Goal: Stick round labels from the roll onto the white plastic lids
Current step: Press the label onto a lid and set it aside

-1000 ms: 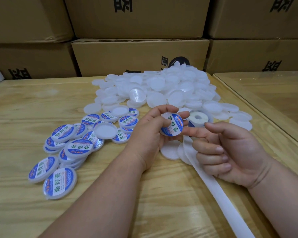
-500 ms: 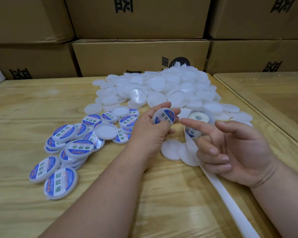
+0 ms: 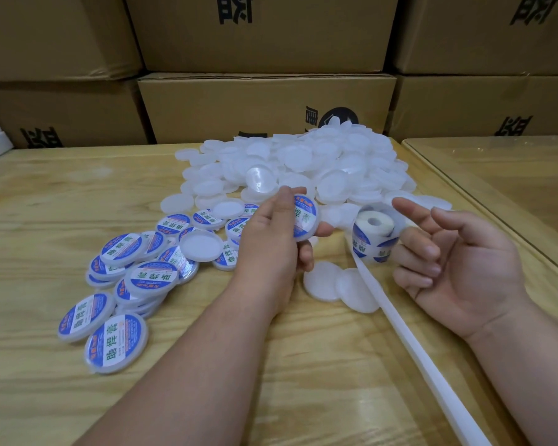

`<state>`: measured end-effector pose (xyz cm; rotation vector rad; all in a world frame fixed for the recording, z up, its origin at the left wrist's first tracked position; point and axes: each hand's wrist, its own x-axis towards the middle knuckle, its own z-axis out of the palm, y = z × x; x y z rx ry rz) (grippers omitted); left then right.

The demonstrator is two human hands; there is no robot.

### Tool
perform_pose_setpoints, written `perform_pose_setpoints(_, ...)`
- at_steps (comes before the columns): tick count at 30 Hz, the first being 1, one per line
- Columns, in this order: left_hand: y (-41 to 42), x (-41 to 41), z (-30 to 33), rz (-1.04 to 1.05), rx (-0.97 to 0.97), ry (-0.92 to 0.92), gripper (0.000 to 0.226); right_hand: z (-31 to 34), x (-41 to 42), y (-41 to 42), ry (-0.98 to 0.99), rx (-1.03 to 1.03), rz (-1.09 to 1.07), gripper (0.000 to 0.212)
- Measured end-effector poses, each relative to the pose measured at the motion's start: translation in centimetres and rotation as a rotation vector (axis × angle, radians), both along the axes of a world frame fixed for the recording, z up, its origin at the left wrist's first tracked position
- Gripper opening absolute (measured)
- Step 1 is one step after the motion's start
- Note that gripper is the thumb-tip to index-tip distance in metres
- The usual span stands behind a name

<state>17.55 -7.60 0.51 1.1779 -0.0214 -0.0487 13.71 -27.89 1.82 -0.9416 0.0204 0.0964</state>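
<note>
**Hands move apart**

My right hand (image 3: pixel 458 252) has pulled away from the labelled lid (image 3: pixel 305 217) and now sits open by the label roll (image 3: pixel 372 236). My left hand (image 3: pixel 271 239) has turned the lid more on its edge.

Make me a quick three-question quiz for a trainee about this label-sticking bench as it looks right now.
1. True or false: the left hand holds a lid that already carries a label.
2. Multiple choice: where do the labelled lids lie relative to the plain lids? A) nearer the person and to the left B) farther back and to the right C) stacked on the boxes
3. Fill in: the white backing strip trails from the ____ toward the person.

Key: 1 true; 2 A; 3 roll
</note>
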Motion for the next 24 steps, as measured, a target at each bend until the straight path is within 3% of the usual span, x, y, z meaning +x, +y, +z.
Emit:
perform_pose_setpoints(2, 0.0, 0.1, -0.3, -0.021, -0.049, -0.011, 0.018, 0.0, 0.0, 0.1, 0.007, -0.007, -0.054, 0.036)
perform_pose_setpoints(6, -0.1, 0.7, -0.8, 0.018, -0.045, -0.001, 0.046, -0.1, 0.0, 0.1, 0.038, -0.015, -0.117, 0.03)
perform_pose_setpoints(11, 0.2, 0.4, 0.0, -0.01, -0.104, 0.085, 0.027, -0.1, 0.0, 0.4, 0.046, -0.039, -0.15, 0.028)
perform_pose_setpoints(17, 0.5, 0.3, 0.8, 0.035, -0.346, 0.172, 0.052, -0.1, 0.0, 0.7, 0.024, -0.1, -0.175, 0.025)
perform_pose_setpoints(22, 0.7, 0.5, 0.8, 0.109, -0.338, 0.175, 0.023, -0.4, -0.1, 1.2, -0.022, -0.17, -0.22, 0.023)
perform_pose_setpoints(24, 0.9, 0.5, 0.7, 0.116, -0.343, 0.162, 0.022, -0.5, -0.1, 1.3, -0.027, -0.178, -0.22, 0.023)
